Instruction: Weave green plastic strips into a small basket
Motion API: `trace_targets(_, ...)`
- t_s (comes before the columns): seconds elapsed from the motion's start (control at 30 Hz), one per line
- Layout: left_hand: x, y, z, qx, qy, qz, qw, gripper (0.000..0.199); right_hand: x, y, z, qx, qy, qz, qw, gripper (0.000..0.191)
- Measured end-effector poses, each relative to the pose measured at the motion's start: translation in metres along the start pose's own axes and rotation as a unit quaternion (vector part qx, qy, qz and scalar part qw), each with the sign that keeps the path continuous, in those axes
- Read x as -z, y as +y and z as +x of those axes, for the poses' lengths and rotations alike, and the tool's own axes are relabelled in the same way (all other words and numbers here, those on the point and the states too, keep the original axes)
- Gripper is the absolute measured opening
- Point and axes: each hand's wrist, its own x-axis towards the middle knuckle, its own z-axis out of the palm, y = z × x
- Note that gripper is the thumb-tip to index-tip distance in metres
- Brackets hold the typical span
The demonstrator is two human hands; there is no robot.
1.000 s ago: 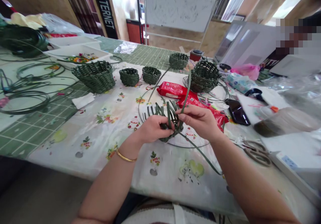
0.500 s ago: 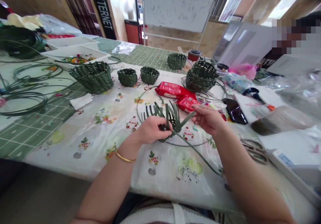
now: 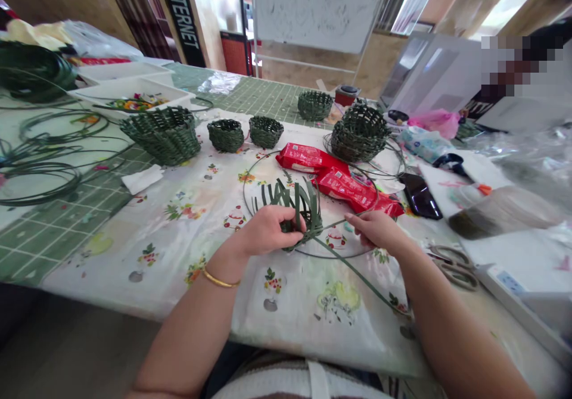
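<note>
A small, partly woven green basket (image 3: 311, 211) sits on the printed cloth in front of me, its loose upright strips fanning upward. My left hand (image 3: 272, 229) is closed on the basket's near left side, thumb and fingers pinching the wall and an upright. To the right, my right hand (image 3: 373, 229) pinches a green weaving strip (image 3: 338, 225) that runs taut to the basket's rim. A second strip (image 3: 357, 272) trails from the basket toward my right forearm, where its end is hidden. A thin hoop of cord lies around the basket.
Red packets (image 3: 353, 190) lie just beyond my right hand. Finished woven baskets (image 3: 163, 136) stand farther back. A phone (image 3: 420, 195), scissors (image 3: 454, 266) and a jar (image 3: 504, 214) are at right. Coiled cord (image 3: 40, 183) and white trays (image 3: 134, 98) lie at left.
My right hand has moved down and slightly right, drawing the strip from a raised slant to nearly level. More of the red packets shows. My left hand stays on the basket.
</note>
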Motion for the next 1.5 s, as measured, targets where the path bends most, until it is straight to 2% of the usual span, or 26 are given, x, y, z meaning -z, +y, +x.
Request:
trace_targets(0.03, 0.0, 0.0, 0.0, 0.0, 0.001, 0.006, 1.0, 0.01, 0.002, -0.007, -0.011, 0.04, 0.046, -0.119, 0.991, 0.045)
trace_targets(0.07, -0.001, -0.001, 0.0, -0.001, 0.003, 0.014, 1.0, 0.009, 0.002, -0.016, -0.023, 0.103, 0.121, -0.226, 0.961, 0.045)
trace_targets(0.1, -0.002, -0.001, 0.001, -0.002, 0.006, 0.022, 1.0, 0.009, 0.0, -0.024, -0.035, 0.159, 0.175, -0.291, 0.927, 0.043)
trace_targets(0.13, -0.002, -0.001, 0.001, -0.004, 0.009, 0.031, 0.999, 0.009, -0.005, -0.033, -0.048, 0.212, 0.202, -0.319, 0.901, 0.04)
trace_targets(0.23, -0.004, 0.0, 0.0, -0.016, 0.009, 0.047, 0.999, 0.009, -0.029, -0.046, -0.073, 0.37, 0.147, -0.319, 0.86, 0.031)
trace_targets(0.27, -0.004, 0.0, 0.0, -0.021, 0.007, 0.052, 0.998, 0.009, -0.038, -0.045, -0.075, 0.394, 0.109, -0.333, 0.85, 0.031)
trace_targets(0.33, -0.004, 0.0, 0.0, -0.034, 0.002, 0.063, 0.997, 0.008, -0.052, -0.039, -0.073, 0.385, 0.055, -0.36, 0.848, 0.023)
trace_targets(0.47, 0.001, -0.002, 0.002, -0.044, -0.023, 0.032, 0.998, 0.008, -0.059, -0.026, -0.056, 0.343, 0.002, -0.285, 0.895, 0.008)
trace_targets(0.53, 0.004, -0.004, 0.003, -0.033, -0.023, 0.007, 0.999, 0.014, -0.057, -0.025, -0.051, 0.341, -0.001, -0.235, 0.91, 0.008)
trace_targets(0.63, 0.005, -0.007, 0.003, 0.008, 0.026, -0.033, 0.999, 0.025, -0.058, -0.029, -0.05, 0.349, 0.039, -0.213, 0.912, 0.013)
trace_targets(0.7, 0.004, -0.008, 0.002, 0.054, 0.059, -0.111, 0.991, 0.027, -0.063, -0.028, -0.05, 0.382, 0.066, -0.224, 0.894, 0.015)
trace_targets(0.77, 0.002, -0.008, 0.001, 0.1, 0.073, -0.207, 0.97, 0.028, -0.069, -0.024, -0.047, 0.439, 0.097, -0.249, 0.858, 0.018)
trace_targets(0.87, 0.002, -0.008, 0.0, 0.138, 0.068, -0.3, 0.941, 0.028, -0.075, -0.012, -0.041, 0.515, 0.146, -0.283, 0.796, 0.019)
trace_targets(0.93, 0.004, -0.009, 0.0, 0.148, 0.063, -0.35, 0.923, 0.028, -0.075, -0.007, -0.038, 0.536, 0.172, -0.287, 0.775, 0.016)
trace_targets(1.03, 0.007, -0.009, 0.0, 0.156, 0.063, -0.418, 0.893, 0.029, -0.072, -0.006, -0.038, 0.549, 0.199, -0.273, 0.764, 0.016)
trace_targets(1.17, 0.005, -0.008, 0.002, 0.185, 0.064, -0.469, 0.861, 0.028, -0.065, -0.014, -0.042, 0.589, 0.199, -0.274, 0.734, 0.016)
trace_targets(1.27, -0.001, -0.008, 0.006, 0.204, 0.078, -0.487, 0.846, 0.025, -0.063, -0.015, -0.042, 0.581, 0.195, -0.254, 0.748, 0.017)
trace_targets(1.33, -0.003, -0.009, 0.008, 0.204, 0.087, -0.485, 0.846, 0.023, -0.062, -0.014, -0.041, 0.569, 0.178, -0.254, 0.761, 0.02)
trace_targets(1.37, -0.004, -0.009, 0.009, 0.202, 0.09, -0.48, 0.849, 0.023, -0.062, -0.014, -0.041, 0.563, 0.166, -0.267, 0.764, 0.025)
trace_targets(1.5, -0.003, -0.009, 0.009, 0.18, 0.108, -0.436, 0.875, 0.04, -0.063, -0.013, -0.041, 0.54, 0.135, -0.361, 0.749, 0.077)
